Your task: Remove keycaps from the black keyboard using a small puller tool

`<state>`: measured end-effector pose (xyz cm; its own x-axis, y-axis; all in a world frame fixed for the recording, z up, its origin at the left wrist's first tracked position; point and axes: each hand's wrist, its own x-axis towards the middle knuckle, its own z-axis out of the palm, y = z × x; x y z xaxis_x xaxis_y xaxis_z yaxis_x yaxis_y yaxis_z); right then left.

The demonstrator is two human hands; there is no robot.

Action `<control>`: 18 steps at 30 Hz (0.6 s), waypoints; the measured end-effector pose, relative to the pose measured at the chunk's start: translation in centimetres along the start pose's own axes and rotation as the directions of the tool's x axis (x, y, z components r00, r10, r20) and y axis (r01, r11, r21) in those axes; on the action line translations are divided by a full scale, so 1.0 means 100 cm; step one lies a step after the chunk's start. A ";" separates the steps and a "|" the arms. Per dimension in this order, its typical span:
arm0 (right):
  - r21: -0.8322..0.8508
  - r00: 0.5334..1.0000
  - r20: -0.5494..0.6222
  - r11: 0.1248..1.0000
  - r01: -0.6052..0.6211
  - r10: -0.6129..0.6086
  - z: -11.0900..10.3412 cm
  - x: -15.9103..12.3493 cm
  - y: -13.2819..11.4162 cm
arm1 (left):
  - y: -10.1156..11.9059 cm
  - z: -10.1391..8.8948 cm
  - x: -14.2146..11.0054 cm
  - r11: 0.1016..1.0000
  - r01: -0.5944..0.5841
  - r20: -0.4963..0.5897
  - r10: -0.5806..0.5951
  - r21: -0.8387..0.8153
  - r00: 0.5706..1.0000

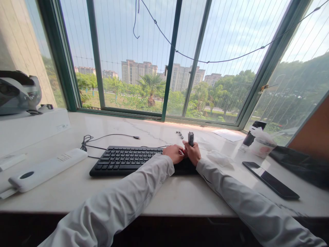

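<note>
While a window [131, 44] spans the back, the counter [154, 200] below it carries, at far left, a white box [38, 125] with a grey-and-black object [19, 94], partly out of view, on top. Nearer the front edge, a long white case [48, 168] with a dark oval lies at a slant. Just right of it is a coiled black cable [113, 134], its plug end pointing right. Next comes the keyboard [123, 159], flat on the counter near the middle; its right end is mostly hidden by the hands and sleeves. The left hand [174, 153] is over that end, fingers curled, close against the other hand; whether it pinches anything, I cannot tell. Just behind the hands lie a few small dark pieces [180, 134]. The right hand [193, 154] grips a dark tool [190, 139], held upright above the keyboard's right part, its top rising clear of the fist. Right of the hands are a crumpled clear bag [219, 158] and, farther back, a white paper [228, 135]. Then come a black bottle [254, 132], a plastic-wrapped tub [262, 146] just beside it, a phone [271, 180] lying nearer the front, and black cloth [300, 164] at far right.
</note>
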<state>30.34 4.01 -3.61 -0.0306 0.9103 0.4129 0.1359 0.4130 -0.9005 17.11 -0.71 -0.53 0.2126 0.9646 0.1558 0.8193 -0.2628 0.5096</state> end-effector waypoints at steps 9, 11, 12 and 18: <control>0.176 0.992 -0.074 0.981 -0.086 0.101 0.005 -0.002 -0.010 | -0.002 0.001 0.003 1.000 -0.008 0.007 0.008 0.005 1.000; 0.316 0.982 -0.074 0.938 -0.143 0.174 0.004 -0.001 -0.014 | -0.002 0.002 0.003 1.000 -0.009 0.004 0.009 -0.004 1.000; 0.380 0.976 -0.078 0.911 -0.159 0.203 0.004 0.000 -0.015 | -0.002 0.001 0.003 1.000 -0.008 0.004 0.008 -0.007 1.000; 0.508 0.968 -0.087 0.846 -0.161 0.236 -0.005 0.005 -0.017 | -0.002 0.002 0.004 0.999 -0.044 -0.024 0.044 0.004 0.999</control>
<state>30.62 3.75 -1.77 0.0884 0.9760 0.1990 -0.3829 0.2177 -0.8978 17.15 -0.32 -0.75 0.2356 0.9513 0.1989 0.8113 -0.3052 0.4987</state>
